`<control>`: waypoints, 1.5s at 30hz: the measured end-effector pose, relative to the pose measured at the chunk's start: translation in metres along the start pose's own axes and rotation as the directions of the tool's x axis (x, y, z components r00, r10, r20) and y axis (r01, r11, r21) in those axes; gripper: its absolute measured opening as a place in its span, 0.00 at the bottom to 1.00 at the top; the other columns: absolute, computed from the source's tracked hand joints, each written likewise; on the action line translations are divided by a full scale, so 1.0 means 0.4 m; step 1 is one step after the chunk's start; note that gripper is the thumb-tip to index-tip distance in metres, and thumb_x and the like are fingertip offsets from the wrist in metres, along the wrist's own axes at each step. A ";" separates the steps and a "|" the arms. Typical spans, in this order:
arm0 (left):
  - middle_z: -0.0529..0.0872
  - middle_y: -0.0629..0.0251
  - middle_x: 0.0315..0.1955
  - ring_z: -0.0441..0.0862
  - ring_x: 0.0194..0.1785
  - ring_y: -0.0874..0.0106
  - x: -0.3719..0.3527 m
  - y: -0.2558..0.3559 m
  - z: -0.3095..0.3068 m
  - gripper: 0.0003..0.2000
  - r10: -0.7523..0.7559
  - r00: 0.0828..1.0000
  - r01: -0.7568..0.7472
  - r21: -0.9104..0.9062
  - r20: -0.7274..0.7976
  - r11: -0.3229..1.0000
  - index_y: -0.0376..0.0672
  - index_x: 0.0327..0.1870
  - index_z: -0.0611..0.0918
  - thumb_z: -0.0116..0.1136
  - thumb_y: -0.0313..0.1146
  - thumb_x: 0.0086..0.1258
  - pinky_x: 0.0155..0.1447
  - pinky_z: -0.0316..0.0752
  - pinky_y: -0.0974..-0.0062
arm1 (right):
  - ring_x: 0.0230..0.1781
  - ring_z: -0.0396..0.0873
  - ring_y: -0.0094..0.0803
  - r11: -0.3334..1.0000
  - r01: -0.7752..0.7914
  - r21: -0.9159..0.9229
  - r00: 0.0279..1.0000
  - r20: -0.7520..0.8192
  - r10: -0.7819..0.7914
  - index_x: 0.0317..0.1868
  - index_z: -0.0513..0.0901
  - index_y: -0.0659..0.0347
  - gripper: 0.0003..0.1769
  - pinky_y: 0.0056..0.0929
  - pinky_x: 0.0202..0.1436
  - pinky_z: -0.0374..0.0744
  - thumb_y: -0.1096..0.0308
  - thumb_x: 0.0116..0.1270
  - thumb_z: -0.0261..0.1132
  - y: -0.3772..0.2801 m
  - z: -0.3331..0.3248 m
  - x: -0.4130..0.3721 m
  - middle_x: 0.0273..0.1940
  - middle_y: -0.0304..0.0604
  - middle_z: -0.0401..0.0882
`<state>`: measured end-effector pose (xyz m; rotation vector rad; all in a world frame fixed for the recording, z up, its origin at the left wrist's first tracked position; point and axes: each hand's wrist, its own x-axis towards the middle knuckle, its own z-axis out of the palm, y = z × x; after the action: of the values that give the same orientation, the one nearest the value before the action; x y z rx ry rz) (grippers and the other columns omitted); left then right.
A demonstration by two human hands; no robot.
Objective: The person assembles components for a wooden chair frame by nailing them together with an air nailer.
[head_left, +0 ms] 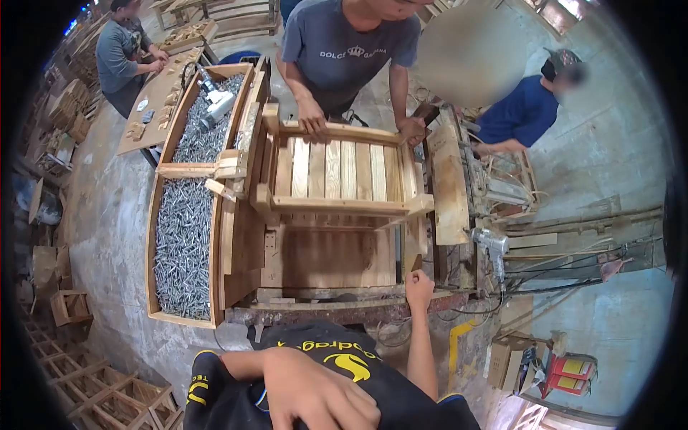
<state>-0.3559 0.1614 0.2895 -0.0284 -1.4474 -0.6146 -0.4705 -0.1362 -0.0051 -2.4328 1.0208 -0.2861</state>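
My left hand (320, 390) lies across the front of my dark shirt, its fingers apart and holding nothing visible. At the near edge of the workbench (344, 309), my right hand (419, 289) is closed in a fist; whatever is inside it, if anything, is hidden. Just beyond that fist is the right side of a slatted wooden frame (340, 206), which has corner posts and pale slats. A co-worker across the bench has both hands on the frame's far rail. A wooden board (333, 258) shows below the frame's near rail.
A long wooden box (152, 265) of screws or nails stands left, with a nail gun (215, 104) in its far section. Another air tool (494, 247) with a hose hangs at right. Two more people work further back. Stacked wooden frames (107, 390) are at lower left.
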 end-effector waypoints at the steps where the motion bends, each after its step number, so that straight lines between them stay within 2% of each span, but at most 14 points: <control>1: 0.81 0.60 0.36 0.76 0.38 0.62 0.000 0.010 -0.003 0.19 -0.036 0.997 0.033 0.051 0.065 0.998 0.42 0.34 0.80 0.57 0.51 0.74 0.39 0.68 0.67 | 0.33 0.82 0.55 0.999 -0.018 0.026 1.000 0.024 0.017 0.33 0.84 0.68 0.13 0.44 0.39 0.78 0.63 0.62 0.64 -0.006 -0.005 -0.001 0.27 0.58 0.82; 5: 0.82 0.57 0.35 0.75 0.34 0.62 -0.009 0.032 0.007 0.19 -0.066 0.980 0.016 0.256 0.190 0.967 0.42 0.28 0.79 0.51 0.45 0.79 0.35 0.66 0.67 | 0.32 0.83 0.54 0.998 -0.007 0.062 1.000 0.010 0.006 0.33 0.84 0.68 0.13 0.44 0.39 0.78 0.64 0.62 0.64 -0.006 -0.003 0.000 0.27 0.57 0.83; 10: 0.80 0.55 0.24 0.77 0.31 0.61 -0.047 0.040 0.099 0.30 0.534 0.800 -0.076 0.836 -0.274 0.543 0.38 0.20 0.68 0.56 0.58 0.72 0.45 0.69 0.63 | 0.33 0.83 0.54 0.996 0.091 -0.014 0.996 0.015 -0.091 0.34 0.84 0.67 0.11 0.44 0.39 0.78 0.65 0.62 0.64 0.010 0.002 0.001 0.28 0.59 0.83; 16: 0.70 0.71 0.15 0.67 0.19 0.70 0.046 -0.020 0.104 0.30 0.644 0.668 -0.238 0.713 -0.374 0.660 0.48 0.15 0.68 0.48 0.61 0.74 0.33 0.58 0.72 | 0.27 0.80 0.48 0.990 0.134 -0.047 0.989 0.065 -0.131 0.32 0.82 0.70 0.12 0.38 0.35 0.76 0.66 0.63 0.63 0.006 0.013 0.004 0.27 0.57 0.81; 19: 0.68 0.74 0.14 0.65 0.17 0.72 0.036 -0.011 0.084 0.30 0.487 0.841 -0.266 0.603 -0.236 0.752 0.51 0.15 0.67 0.51 0.64 0.71 0.32 0.55 0.74 | 0.27 0.80 0.45 0.995 0.092 -0.044 0.992 0.088 -0.088 0.32 0.83 0.70 0.12 0.38 0.36 0.77 0.66 0.63 0.64 0.046 0.013 0.012 0.26 0.55 0.82; 25: 0.70 0.73 0.15 0.68 0.19 0.71 0.076 -0.081 0.108 0.29 0.525 0.762 -0.343 0.452 -0.379 0.824 0.48 0.16 0.70 0.59 0.64 0.65 0.32 0.57 0.73 | 0.27 0.81 0.40 0.984 0.160 -0.081 0.987 0.026 -0.158 0.31 0.83 0.69 0.13 0.37 0.36 0.77 0.65 0.63 0.64 0.058 0.030 0.017 0.25 0.52 0.82; 29: 0.72 0.72 0.16 0.72 0.20 0.70 0.041 -0.096 0.071 0.27 0.493 0.834 -0.233 0.653 -0.247 0.720 0.47 0.17 0.72 0.61 0.60 0.68 0.34 0.59 0.73 | 0.26 0.80 0.38 0.983 0.175 -0.048 0.984 0.021 -0.175 0.31 0.83 0.69 0.13 0.37 0.35 0.77 0.65 0.64 0.65 0.060 0.031 0.020 0.25 0.51 0.82; 31: 0.77 0.71 0.24 0.77 0.32 0.64 -0.032 -0.071 0.014 0.25 0.205 0.967 -0.016 0.763 -0.152 0.646 0.46 0.25 0.78 0.61 0.61 0.68 0.41 0.67 0.66 | 0.26 0.80 0.37 0.983 0.184 -0.025 0.983 0.000 -0.184 0.31 0.83 0.69 0.13 0.36 0.35 0.77 0.64 0.64 0.65 0.070 0.035 0.020 0.25 0.51 0.82; 33: 0.75 0.71 0.19 0.74 0.25 0.66 -0.070 -0.068 -0.028 0.23 0.034 0.930 0.255 0.711 -0.365 0.656 0.45 0.24 0.78 0.67 0.56 0.65 0.37 0.66 0.69 | 0.26 0.80 0.36 0.978 0.210 -0.009 0.977 -0.029 -0.210 0.31 0.83 0.69 0.13 0.36 0.34 0.77 0.64 0.64 0.65 0.097 0.051 0.018 0.24 0.50 0.82; 35: 0.83 0.63 0.25 0.82 0.30 0.63 -0.157 -0.053 -0.068 0.14 -0.235 0.602 0.737 0.417 -0.763 0.532 0.39 0.32 0.83 0.68 0.42 0.65 0.36 0.76 0.67 | 0.25 0.80 0.35 0.975 0.222 0.008 0.974 -0.048 -0.222 0.31 0.83 0.69 0.13 0.36 0.34 0.77 0.64 0.64 0.65 0.047 0.032 -0.002 0.24 0.50 0.82; 37: 0.86 0.56 0.28 0.85 0.33 0.59 -0.273 -0.069 -0.102 0.13 0.074 0.336 0.940 0.339 -0.939 0.038 0.40 0.33 0.84 0.64 0.42 0.66 0.38 0.78 0.65 | 0.20 0.74 0.33 0.996 0.064 0.061 0.997 0.028 -0.066 0.30 0.82 0.69 0.12 0.37 0.30 0.74 0.66 0.63 0.64 -0.004 -0.001 -0.008 0.21 0.47 0.79; 40: 0.87 0.53 0.32 0.86 0.38 0.57 -0.366 0.034 -0.119 0.14 0.421 -0.052 0.996 -0.078 -0.905 -0.044 0.40 0.39 0.86 0.63 0.43 0.66 0.44 0.79 0.63 | 0.23 0.78 0.37 0.998 0.010 0.057 1.000 0.023 -0.011 0.32 0.84 0.69 0.13 0.37 0.32 0.75 0.64 0.62 0.64 -0.004 -0.001 0.000 0.23 0.51 0.81; 42: 0.86 0.53 0.32 0.85 0.37 0.56 -0.410 0.116 -0.154 0.15 0.622 -0.151 0.968 -0.241 -0.769 -0.063 0.38 0.43 0.85 0.63 0.42 0.66 0.45 0.78 0.63 | 0.25 0.81 0.39 0.999 -0.003 0.040 1.000 0.025 0.002 0.32 0.84 0.70 0.14 0.38 0.34 0.77 0.63 0.62 0.64 -0.012 -0.011 -0.009 0.25 0.53 0.82; 45: 0.85 0.53 0.34 0.83 0.38 0.55 -0.562 0.219 -0.274 0.20 0.778 0.094 0.904 -0.274 -0.621 -0.328 0.37 0.46 0.84 0.65 0.45 0.64 0.45 0.77 0.60 | 0.19 0.75 0.41 0.997 0.042 0.067 0.999 -0.023 -0.041 0.29 0.80 0.69 0.12 0.39 0.29 0.74 0.67 0.63 0.63 -0.015 -0.006 -0.010 0.19 0.51 0.76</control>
<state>-0.2199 0.2783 0.0945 2.3505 0.3606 0.5101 -0.4705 -0.1307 0.0000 -2.3967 0.9550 -0.3556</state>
